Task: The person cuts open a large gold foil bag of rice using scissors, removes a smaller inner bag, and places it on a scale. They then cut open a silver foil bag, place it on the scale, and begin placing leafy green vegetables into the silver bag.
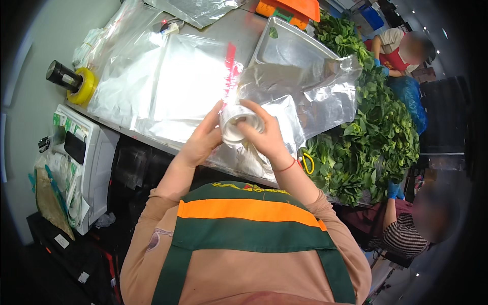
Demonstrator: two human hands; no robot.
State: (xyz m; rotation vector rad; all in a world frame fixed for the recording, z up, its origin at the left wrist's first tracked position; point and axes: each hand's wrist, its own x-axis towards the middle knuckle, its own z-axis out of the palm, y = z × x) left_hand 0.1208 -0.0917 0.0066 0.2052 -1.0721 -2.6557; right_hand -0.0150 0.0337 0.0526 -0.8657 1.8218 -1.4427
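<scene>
Both hands meet at a whitish roll (pixel 231 134) with a hollow core, apparently tape, above the near edge of the table. My left hand (pixel 204 139) grips its left side. On the right, my right hand (pixel 267 131) has its thumb in the core and its fingers over the far rim. A strip with red markings (pixel 230 68) runs away from the roll's far side; whether it joins the roll is unclear. Clear plastic bags (pixel 190 76) lie flat beyond my left hand. Crumpled clear film (pixel 324 95) spreads to the right, partly over a metal tray (pixel 297 42).
Leafy greens (pixel 373 118) cover the table's right side, with yellow-handled scissors (pixel 308 163) at their near edge. An orange scale (pixel 286 11) stands at the back. A yellow tape roll (pixel 84 89) sits far left, above a white box (pixel 101 164). Two gloved people work at right.
</scene>
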